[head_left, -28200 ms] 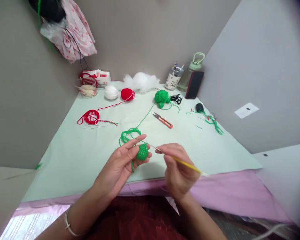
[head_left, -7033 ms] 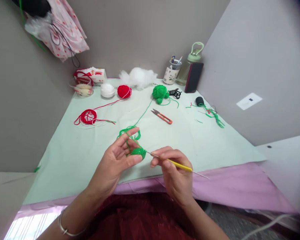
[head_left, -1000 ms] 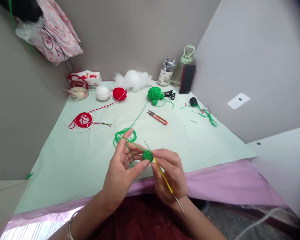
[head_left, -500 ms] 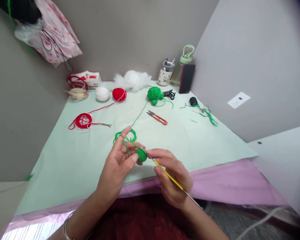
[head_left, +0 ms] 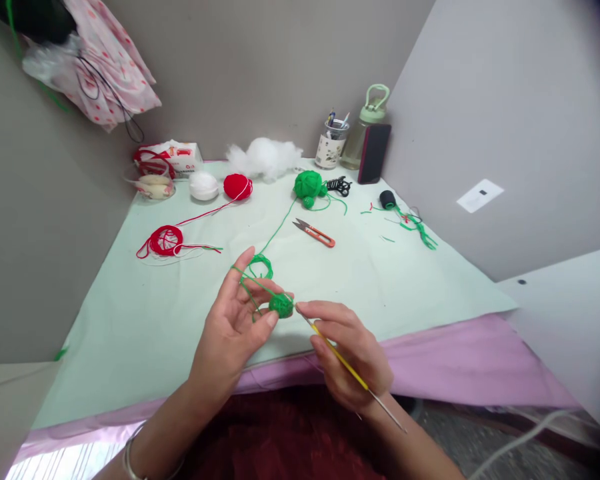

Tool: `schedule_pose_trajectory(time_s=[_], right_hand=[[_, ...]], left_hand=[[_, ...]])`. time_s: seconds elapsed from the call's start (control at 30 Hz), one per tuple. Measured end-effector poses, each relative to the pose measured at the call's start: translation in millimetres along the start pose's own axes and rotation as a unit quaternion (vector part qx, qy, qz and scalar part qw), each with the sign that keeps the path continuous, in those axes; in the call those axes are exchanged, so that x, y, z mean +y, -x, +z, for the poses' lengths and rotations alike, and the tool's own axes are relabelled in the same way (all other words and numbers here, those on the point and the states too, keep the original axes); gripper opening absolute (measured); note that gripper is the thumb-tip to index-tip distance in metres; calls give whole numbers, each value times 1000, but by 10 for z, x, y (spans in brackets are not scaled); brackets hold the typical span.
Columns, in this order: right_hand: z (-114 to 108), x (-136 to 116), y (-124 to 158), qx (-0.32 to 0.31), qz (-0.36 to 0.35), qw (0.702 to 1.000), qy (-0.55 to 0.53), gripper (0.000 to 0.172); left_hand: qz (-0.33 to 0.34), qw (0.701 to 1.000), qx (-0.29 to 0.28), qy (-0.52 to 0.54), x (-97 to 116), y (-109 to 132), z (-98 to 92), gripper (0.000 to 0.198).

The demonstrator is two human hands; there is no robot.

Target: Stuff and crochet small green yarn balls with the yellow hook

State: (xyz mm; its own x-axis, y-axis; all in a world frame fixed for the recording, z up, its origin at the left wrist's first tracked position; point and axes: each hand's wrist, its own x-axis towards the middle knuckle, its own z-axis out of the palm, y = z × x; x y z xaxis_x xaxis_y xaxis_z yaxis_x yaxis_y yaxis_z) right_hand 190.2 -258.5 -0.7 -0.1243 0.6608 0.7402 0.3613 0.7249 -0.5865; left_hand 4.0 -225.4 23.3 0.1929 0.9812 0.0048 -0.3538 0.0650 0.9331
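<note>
While pinched in left hand (head_left: 235, 321), nubby green crochet ball (head_left: 281, 305); slim yellow hook (head_left: 340, 357) in right hand (head_left: 361, 345)

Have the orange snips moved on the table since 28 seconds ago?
No. The orange snips lie just in front of the green yarn ball, as before; only the camera shifted.

Across my pale green table cover (head_left: 130, 320) lie orange-handled thread snips (head_left: 316, 233) and a loose coil of red yarn (head_left: 166, 240). Farther back sit 1 round red yarn ball (head_left: 237, 187), 1 white yarn ball (head_left: 203, 185) beside it, fluffy white stuffing (head_left: 265, 158), and a black phone (head_left: 373, 153) standing on end.
</note>
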Motion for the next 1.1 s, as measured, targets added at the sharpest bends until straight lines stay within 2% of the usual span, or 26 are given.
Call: schedule_pose_trajectory(time_s=[0.2, 0.37, 0.6, 0.73, 0.87, 0.93, 1.0, 1.1], right_hand=[[77, -11, 65, 12, 4, 1000, 3, 44], [83, -35, 21, 16, 29, 997, -68, 34], [77, -30, 33, 21, 61, 988, -142, 35], [121, -17, 11, 52, 84, 987, -126, 39], [201, -30, -30, 43, 140, 981, -125, 41], [241, -45, -65, 29, 166, 974, -153, 38], [271, -52, -105, 46, 197, 959, -198, 31], [284, -33, -160, 90, 251, 928, -260, 21]], left_hand=[[-5, 1000, 22, 17, -4, 26, 48, 76], [31, 999, 14, 1, -26, 15, -2, 74], [33, 999, -5, -26, -19, 8, -60, 68], [3, 1000, -14, -27, 12, 33, 13, 80], [-4, 998, 32, -55, -24, 76, 101, 89], [22, 993, 65, -93, -69, 89, 116, 87], [55, 982, 90, -154, -106, 88, 109, 84], [76, 974, 73, -201, -92, 61, 67, 79]])
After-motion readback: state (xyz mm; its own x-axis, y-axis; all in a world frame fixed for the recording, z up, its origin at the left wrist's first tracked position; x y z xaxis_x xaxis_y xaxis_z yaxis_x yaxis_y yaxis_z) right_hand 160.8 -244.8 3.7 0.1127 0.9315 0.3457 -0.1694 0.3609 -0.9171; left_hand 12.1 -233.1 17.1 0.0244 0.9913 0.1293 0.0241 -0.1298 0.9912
